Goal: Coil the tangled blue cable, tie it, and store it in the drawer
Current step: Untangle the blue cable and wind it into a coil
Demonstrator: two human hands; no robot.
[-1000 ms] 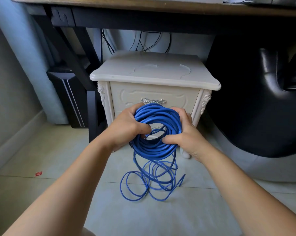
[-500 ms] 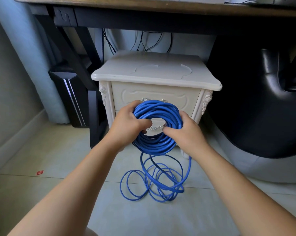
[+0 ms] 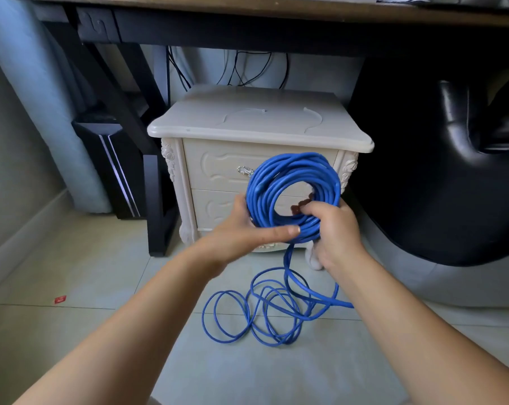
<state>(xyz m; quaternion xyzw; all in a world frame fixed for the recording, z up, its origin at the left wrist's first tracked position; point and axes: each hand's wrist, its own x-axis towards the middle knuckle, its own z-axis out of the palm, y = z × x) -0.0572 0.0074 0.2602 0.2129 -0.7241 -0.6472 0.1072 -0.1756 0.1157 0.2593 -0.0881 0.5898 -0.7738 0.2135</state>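
Cable coil (image 3: 294, 166) blocking nightstand (image 3: 247, 124) front, loose loops (image 3: 288, 267) on floor (image 3: 101, 273)

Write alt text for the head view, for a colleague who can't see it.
The left hand and right hand hold a coiled blue cable upright before a cream nightstand with both drawers shut. The uncoiled rest hangs down into tangled loops on the tiled floor.
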